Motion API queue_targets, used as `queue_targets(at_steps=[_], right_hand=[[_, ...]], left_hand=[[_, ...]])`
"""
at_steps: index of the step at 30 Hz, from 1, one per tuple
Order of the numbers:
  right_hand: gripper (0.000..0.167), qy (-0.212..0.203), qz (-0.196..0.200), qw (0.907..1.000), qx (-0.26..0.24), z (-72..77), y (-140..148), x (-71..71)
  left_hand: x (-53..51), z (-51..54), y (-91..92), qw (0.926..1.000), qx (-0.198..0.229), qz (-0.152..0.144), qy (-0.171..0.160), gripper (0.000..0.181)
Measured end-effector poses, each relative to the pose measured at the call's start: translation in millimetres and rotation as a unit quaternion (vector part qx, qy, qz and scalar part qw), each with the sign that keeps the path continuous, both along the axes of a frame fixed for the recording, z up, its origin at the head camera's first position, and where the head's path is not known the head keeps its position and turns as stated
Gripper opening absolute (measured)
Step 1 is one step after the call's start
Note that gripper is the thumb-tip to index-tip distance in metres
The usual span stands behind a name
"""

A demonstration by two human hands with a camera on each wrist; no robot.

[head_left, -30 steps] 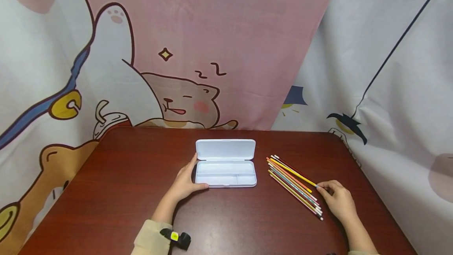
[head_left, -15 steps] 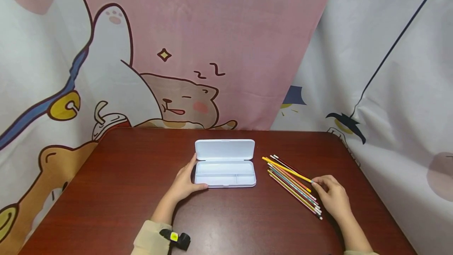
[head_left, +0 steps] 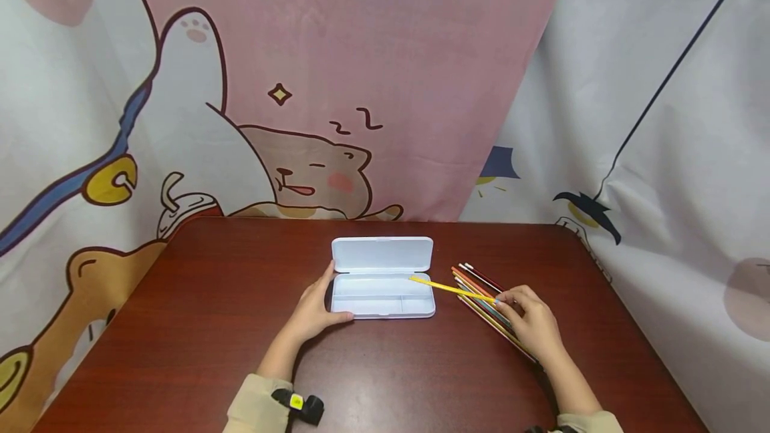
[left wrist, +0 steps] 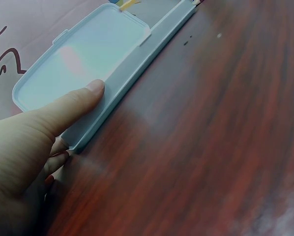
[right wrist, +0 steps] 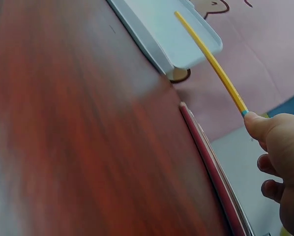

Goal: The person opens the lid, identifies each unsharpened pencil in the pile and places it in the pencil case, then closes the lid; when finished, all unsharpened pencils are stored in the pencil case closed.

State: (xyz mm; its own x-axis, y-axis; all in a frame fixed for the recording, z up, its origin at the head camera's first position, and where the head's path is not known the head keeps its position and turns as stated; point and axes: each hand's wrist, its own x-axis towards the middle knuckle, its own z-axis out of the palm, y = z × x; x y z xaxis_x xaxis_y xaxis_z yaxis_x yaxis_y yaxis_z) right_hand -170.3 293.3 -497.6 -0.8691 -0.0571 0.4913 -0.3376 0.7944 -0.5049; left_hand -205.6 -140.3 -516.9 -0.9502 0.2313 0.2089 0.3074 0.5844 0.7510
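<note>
On the red-brown tabletop (head_left: 180, 326), a pale pencil case (head_left: 383, 317) lies open, its lid (head_left: 382, 254) raised at the back. One long compartment runs along the rear; the front is divided into a longer left part and a shorter right one. At its left end rests the left hand (head_left: 314, 308), forefinger and thumb spread wide along the end, the thumb against the front wall. To the right, the right hand (head_left: 532, 319) pinches a yellow pencil (head_left: 451, 288) between thumb and fingers by its blue-banded end. The pencil points left, clear of the tabletop; from the head view its far end overlaps the rear compartment, though I cannot tell how high above it. Beneath it, a slanting bundle of pencils (head_left: 499, 330) lies just beside the case, partly covered by the right hand. Behind hangs a cartoon-printed cloth (head_left: 433, 85).
</note>
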Motion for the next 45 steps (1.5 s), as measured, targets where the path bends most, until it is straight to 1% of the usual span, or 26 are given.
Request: queue_targets(at_steps=[4,11,18,25,33,39,45], right_hand=[[0.009,0.003,0.022,0.9998,-0.003,0.1,-13.2,-7.8],[0.012,0.022,0.053,0.9984,0.004,0.7,-35.7,-20.5],[0.013,0.011,0.075,0.9971,0.004,3.7,-60.1,-31.8],[0.014,0.023,0.099,0.9948,0.007,1.0,-80.1,-43.3],[0.010,0.016,0.116,0.9931,0.004,-0.9,-95.6,-54.9],[0.009,0.007,0.133,0.9911,0.002,-1.1,-103.6,-60.8],[0.009,0.007,0.134,0.9909,0.011,-4.2,-110.9,-67.2]], left_hand=[[0.4,-1.7,0.3,1.0000,-0.006,0.003,-0.006,0.119],[-0.2,-3.6,1.2,0.9999,-0.009,0.003,-0.010,0.119],[-0.1,-3.5,2.1,0.9999,-0.009,0.003,-0.012,0.119],[0.6,-3.5,2.8,0.9999,-0.003,0.003,-0.015,0.119],[0.5,-2.2,2.7,0.9999,-0.006,0.005,-0.012,0.119],[0.2,-0.4,2.3,1.0000,-0.003,0.003,0.003,0.119],[0.7,1.1,1.6,1.0000,0.000,0.003,0.001,0.118]])
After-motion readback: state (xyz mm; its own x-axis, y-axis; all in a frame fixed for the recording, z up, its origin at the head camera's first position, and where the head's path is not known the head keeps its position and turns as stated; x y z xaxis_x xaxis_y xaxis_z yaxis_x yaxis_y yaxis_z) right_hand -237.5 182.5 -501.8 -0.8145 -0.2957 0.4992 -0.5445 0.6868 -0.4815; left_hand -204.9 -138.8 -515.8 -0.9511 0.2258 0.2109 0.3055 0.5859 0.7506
